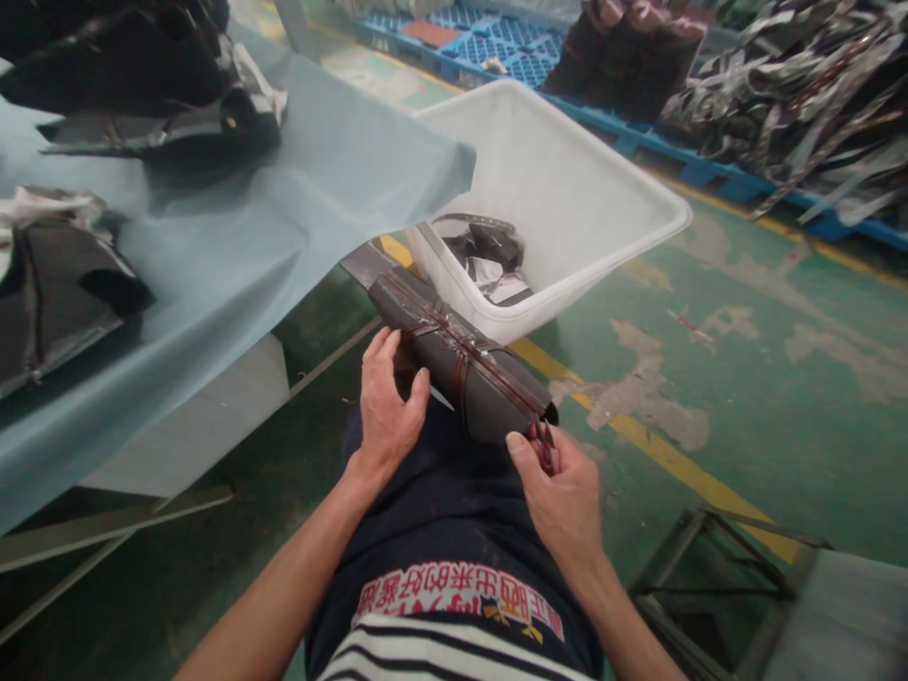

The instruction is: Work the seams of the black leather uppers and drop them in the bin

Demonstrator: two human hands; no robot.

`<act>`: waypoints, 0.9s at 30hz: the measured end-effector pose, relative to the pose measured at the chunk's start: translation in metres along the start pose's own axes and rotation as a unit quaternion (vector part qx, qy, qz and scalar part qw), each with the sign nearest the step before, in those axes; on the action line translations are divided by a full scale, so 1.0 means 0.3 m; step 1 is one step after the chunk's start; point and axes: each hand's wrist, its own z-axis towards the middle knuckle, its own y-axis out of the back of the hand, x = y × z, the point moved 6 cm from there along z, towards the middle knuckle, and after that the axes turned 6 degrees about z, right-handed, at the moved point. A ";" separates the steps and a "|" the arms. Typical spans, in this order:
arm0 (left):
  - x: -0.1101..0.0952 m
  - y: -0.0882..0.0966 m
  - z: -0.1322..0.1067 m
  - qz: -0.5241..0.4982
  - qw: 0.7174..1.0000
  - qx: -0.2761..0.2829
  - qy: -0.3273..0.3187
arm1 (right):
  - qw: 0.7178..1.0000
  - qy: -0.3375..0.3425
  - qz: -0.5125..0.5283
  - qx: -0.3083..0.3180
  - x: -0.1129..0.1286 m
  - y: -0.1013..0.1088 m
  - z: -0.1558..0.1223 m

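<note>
A dark grey leather-like piece [489,378], curved like a sleeve with reddish-brown trim strips, lies across in front of my lap. Its far end meets a flat grey bar [365,265] beside the table edge. My left hand [390,397] is open at the piece's near left side, thumb apart from the fingers; whether the fingertips touch it is hard to tell. At the right end, my right hand [564,487] is closed around small dark red thread snips [545,446], their points up against the piece's edge.
A white plastic bin [596,189] with dark scraps stands just beyond the piece. The table [340,142], covered in blue-grey sheeting, carries stacked dark pieces [156,85] at left. Blue pallets [461,43] with strips lie behind; a metal-framed stool [744,586] is at lower right.
</note>
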 end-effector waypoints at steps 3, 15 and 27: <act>-0.019 -0.009 -0.028 0.012 1.000 0.009 -0.020 | 1.000 0.004 -0.004 0.015 0.018 -0.006 0.006; -0.019 0.003 -0.038 0.024 0.997 0.012 -0.066 | 0.997 0.035 0.018 -0.062 -0.025 0.105 -0.004; 0.106 -0.156 -0.066 -0.197 0.959 0.123 0.164 | 0.999 -0.009 0.028 -0.045 -0.160 0.323 0.005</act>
